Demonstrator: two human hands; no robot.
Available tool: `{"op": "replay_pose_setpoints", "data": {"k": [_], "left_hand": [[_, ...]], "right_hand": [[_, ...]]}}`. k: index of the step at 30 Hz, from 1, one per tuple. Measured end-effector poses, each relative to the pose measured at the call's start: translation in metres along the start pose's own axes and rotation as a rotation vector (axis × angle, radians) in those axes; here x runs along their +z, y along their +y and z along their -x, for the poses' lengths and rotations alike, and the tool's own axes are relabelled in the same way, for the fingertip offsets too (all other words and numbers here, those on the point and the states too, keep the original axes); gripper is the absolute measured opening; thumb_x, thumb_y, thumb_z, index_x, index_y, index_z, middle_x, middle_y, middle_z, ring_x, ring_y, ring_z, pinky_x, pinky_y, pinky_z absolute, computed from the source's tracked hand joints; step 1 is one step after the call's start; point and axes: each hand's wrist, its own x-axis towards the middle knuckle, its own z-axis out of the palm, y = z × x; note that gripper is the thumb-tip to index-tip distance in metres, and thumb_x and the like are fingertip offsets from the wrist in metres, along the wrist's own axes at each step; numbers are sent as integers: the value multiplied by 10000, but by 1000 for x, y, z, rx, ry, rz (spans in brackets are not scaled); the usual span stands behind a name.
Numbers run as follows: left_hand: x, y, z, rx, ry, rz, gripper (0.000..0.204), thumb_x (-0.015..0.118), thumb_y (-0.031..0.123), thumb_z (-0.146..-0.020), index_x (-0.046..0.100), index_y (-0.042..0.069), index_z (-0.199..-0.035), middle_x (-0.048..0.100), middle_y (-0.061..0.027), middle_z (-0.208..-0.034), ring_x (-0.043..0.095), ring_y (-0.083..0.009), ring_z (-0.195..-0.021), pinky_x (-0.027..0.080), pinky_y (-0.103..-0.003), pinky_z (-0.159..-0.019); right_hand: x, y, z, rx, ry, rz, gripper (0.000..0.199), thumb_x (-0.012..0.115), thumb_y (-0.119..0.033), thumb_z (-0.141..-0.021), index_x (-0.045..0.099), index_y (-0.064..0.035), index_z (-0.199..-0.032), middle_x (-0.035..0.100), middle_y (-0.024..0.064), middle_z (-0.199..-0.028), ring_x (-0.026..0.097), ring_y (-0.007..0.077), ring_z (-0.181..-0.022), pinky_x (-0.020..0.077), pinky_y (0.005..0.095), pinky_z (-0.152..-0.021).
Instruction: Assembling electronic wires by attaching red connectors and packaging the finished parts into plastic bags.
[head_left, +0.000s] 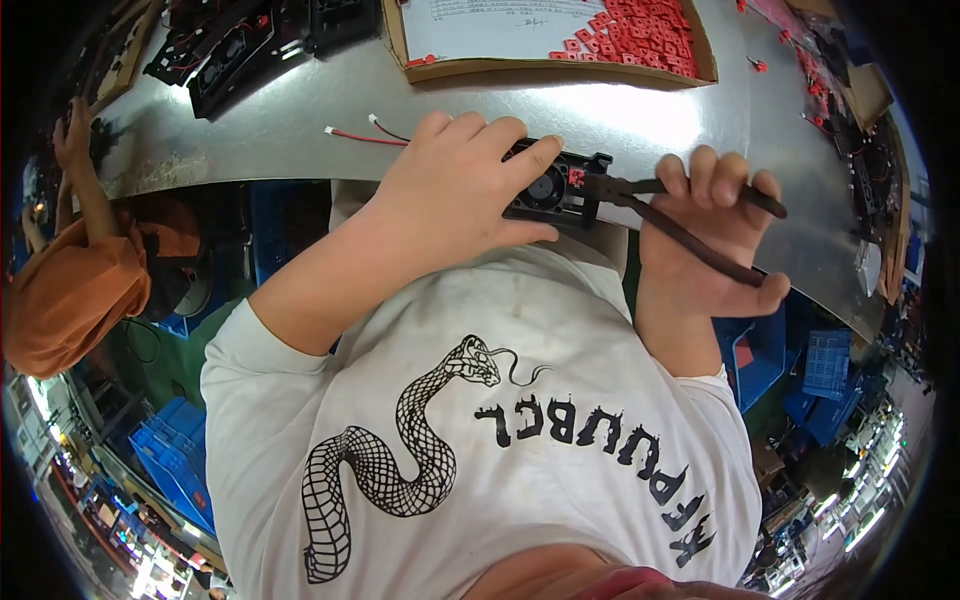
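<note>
My left hand (pixel 455 180) is wrapped over a black plastic housing with a small fan (pixel 545 190) in it, holding it at the near edge of the metal table. Red and black wires (pixel 365 136) with white connectors stick out to the left of that hand. In my right hand (pixel 715 215) are dark pliers (pixel 690 235), their handles spread between fingers and thumb. The jaws of the pliers meet a small red plastic piece (pixel 577 177) at the housing's right end. Whether the jaws grip it I cannot tell.
A cardboard tray (pixel 560 70) with many red pieces (pixel 640 40) and a paper sheet stands at the far side. More black housings (pixel 225 60) lie far left, with red parts (pixel 758 66) at the right. Blue crates (pixel 170 460) sit below. Another person (pixel 85 270) works at the left.
</note>
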Motion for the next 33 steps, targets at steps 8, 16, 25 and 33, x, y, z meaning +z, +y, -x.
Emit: {"op": "replay_pose_setpoints", "data": {"k": [8,16,25,33], "left_hand": [[2,1,2,-6,18,-20,690,798,526,-705,628,156,-1262,602,-32,-1002,579,-211,-887,407,-371,-790],[-1,2,1,-14,5,-15,683,793,525,-715,627,157,-1266,602,-39,-1004,577,-216,-890,406,-370,-798],[1,-2,3,-13,-2,-4,675,794,521,-712,622,160,-1256,585,-27,-1001,566,-220,-881,401,-369,-784],[3,3,5,14,47,-108,724,807,520,-673,608,162,-1270,552,-18,-1004,519,-210,-849,385,-372,-766]], "right_hand": [[-15,-2,-5,10,-81,-82,644,645,-634,-783,611,-157,-1214,467,27,-968,389,157,-871,331,317,-778],[-4,-3,-4,46,60,-83,691,639,-646,-773,596,-150,-1252,466,24,-967,396,165,-880,335,323,-795],[-7,5,-4,72,135,-156,546,630,-616,-803,611,-136,-1062,461,23,-901,389,164,-839,333,321,-781],[11,6,-19,127,570,-133,530,605,-641,-859,563,-131,-998,448,31,-876,413,179,-829,357,340,-808]]}}
